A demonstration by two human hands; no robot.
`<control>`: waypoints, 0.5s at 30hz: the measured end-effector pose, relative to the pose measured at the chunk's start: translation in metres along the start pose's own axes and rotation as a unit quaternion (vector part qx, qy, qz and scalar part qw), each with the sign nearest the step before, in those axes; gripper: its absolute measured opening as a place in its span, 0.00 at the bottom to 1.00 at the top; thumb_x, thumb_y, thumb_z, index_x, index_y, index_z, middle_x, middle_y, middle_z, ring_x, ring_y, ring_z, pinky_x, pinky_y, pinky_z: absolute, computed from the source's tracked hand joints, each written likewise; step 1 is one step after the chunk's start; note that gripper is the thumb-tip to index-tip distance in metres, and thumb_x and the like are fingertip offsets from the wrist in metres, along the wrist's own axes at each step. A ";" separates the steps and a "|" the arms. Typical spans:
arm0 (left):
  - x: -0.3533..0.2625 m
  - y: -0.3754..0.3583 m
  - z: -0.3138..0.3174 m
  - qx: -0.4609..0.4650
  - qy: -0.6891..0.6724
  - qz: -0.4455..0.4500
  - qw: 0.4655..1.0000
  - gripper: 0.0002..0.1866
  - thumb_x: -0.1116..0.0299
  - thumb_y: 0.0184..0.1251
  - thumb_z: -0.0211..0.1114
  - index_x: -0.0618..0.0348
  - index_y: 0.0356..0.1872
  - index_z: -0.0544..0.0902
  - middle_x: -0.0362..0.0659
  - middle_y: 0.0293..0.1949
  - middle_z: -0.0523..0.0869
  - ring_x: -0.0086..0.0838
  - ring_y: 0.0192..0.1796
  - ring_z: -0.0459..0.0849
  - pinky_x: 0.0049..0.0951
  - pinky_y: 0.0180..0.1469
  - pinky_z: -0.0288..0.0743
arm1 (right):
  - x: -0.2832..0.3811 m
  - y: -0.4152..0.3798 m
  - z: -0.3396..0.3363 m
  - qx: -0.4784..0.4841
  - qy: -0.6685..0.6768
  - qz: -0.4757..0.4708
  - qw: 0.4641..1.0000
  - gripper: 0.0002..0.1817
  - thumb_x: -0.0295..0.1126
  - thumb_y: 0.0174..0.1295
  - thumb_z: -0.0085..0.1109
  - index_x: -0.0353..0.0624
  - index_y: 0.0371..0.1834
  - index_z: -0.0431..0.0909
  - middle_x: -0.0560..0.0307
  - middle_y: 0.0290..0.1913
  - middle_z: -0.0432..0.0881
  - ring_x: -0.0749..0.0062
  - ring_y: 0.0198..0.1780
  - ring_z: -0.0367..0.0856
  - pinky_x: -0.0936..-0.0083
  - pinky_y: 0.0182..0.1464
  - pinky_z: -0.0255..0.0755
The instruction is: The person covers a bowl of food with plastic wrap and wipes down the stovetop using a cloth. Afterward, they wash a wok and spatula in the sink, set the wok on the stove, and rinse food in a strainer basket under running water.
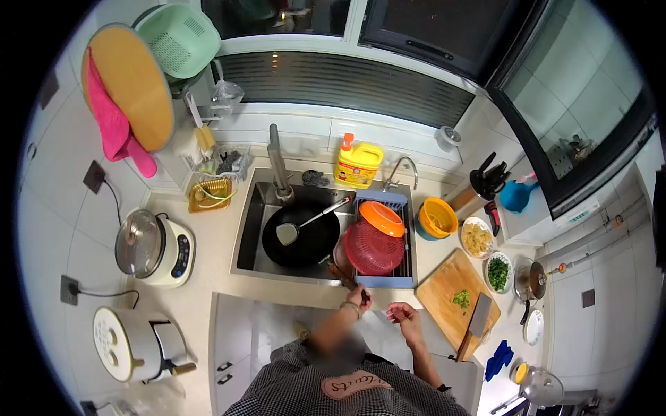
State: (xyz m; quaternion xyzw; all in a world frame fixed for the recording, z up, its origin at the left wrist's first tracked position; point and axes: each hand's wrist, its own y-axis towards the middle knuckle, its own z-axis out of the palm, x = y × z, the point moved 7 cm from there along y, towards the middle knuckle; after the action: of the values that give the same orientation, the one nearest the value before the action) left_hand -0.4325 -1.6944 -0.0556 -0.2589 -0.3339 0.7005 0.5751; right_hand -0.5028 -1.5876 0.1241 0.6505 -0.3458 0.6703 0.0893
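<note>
the black wok lies in the sink, a spatula resting in it. right of the wok, my left hand pinches a small dark thing at the sink's front edge; i cannot tell what. my right hand hangs half open and holds nothing, between the sink and the cutting board, where a cleaver lies.

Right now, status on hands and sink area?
Left hand pinching a small dark item at the counter edge. Right hand open, empty. Wok with spatula sits in sink, untouched.
</note>
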 end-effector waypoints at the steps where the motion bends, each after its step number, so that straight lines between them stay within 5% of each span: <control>1: -0.005 -0.008 -0.010 -0.013 0.047 0.010 0.999 0.19 0.49 0.65 0.55 0.54 0.27 0.72 0.39 0.18 0.73 0.28 0.23 0.76 0.23 0.22 0.69 | 0.009 0.011 0.011 -0.002 0.002 0.006 1.000 0.09 0.30 0.65 0.50 0.39 0.42 0.78 0.60 0.33 0.81 0.79 0.32 0.78 0.83 0.35 0.69; 4: -0.033 -0.041 -0.058 -0.025 0.232 0.113 0.966 0.20 0.55 0.69 0.51 0.57 0.21 0.71 0.43 0.17 0.73 0.30 0.16 0.71 0.28 0.17 0.65 | 0.051 0.065 0.047 0.032 -0.098 -0.105 0.989 0.10 0.29 0.65 0.49 0.37 0.44 0.77 0.61 0.34 0.79 0.80 0.36 0.76 0.82 0.39 0.70; 8: -0.089 -0.145 -0.072 -0.014 0.321 0.143 0.936 0.18 0.57 0.69 0.50 0.61 0.28 0.76 0.45 0.22 0.78 0.32 0.18 0.74 0.31 0.19 0.66 | 0.120 0.159 0.125 0.072 -0.257 -0.254 0.930 0.12 0.22 0.59 0.49 0.36 0.46 0.75 0.48 0.39 0.78 0.62 0.39 0.79 0.74 0.43 0.72; 9: -0.122 -0.168 -0.072 -0.025 0.481 0.345 0.806 0.18 0.56 0.69 0.52 0.64 0.33 0.76 0.45 0.23 0.78 0.30 0.19 0.73 0.30 0.20 0.67 | 0.109 0.196 0.143 0.091 -0.268 -0.261 0.923 0.15 0.22 0.56 0.49 0.38 0.48 0.75 0.41 0.42 0.76 0.50 0.43 0.77 0.66 0.46 0.72; 10: -0.140 -0.201 -0.070 -0.039 0.611 0.508 0.606 0.19 0.55 0.68 0.53 0.66 0.39 0.76 0.44 0.23 0.77 0.29 0.19 0.73 0.29 0.22 0.67 | 0.097 0.230 0.160 0.066 -0.349 -0.307 0.883 0.15 0.24 0.56 0.51 0.33 0.48 0.73 0.40 0.44 0.75 0.50 0.48 0.76 0.64 0.51 0.70; 12: -0.172 -0.240 -0.084 -0.168 0.597 0.431 0.655 0.21 0.54 0.65 0.55 0.66 0.39 0.77 0.42 0.22 0.77 0.27 0.21 0.74 0.27 0.25 0.69 | 0.059 0.283 0.185 0.069 -0.559 -0.260 0.784 0.27 0.29 0.51 0.57 0.33 0.56 0.67 0.38 0.56 0.67 0.48 0.59 0.66 0.61 0.59 0.62; 13: -0.172 -0.249 -0.111 -0.266 0.401 0.185 0.857 0.20 0.53 0.64 0.56 0.64 0.33 0.77 0.40 0.21 0.77 0.27 0.23 0.76 0.27 0.28 0.70 | 0.039 0.306 0.194 0.050 -0.646 -0.258 0.717 0.32 0.32 0.49 0.59 0.33 0.59 0.63 0.38 0.60 0.64 0.49 0.62 0.62 0.61 0.61 0.58; 15: -0.201 -0.258 -0.145 -0.308 0.461 0.223 0.802 0.21 0.52 0.62 0.57 0.65 0.30 0.77 0.42 0.19 0.77 0.27 0.20 0.76 0.28 0.26 0.71 | -0.012 0.347 0.198 0.111 -0.738 -0.145 0.650 0.37 0.33 0.55 0.56 0.35 0.68 0.53 0.44 0.69 0.53 0.56 0.70 0.50 0.62 0.66 0.47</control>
State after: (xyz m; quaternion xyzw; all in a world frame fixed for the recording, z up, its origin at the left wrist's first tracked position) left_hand -0.1196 -1.8369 0.0444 -0.7820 -0.1608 0.4678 0.3792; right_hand -0.5382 -1.9569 -0.0241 0.9774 -0.1218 -0.0189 -0.1719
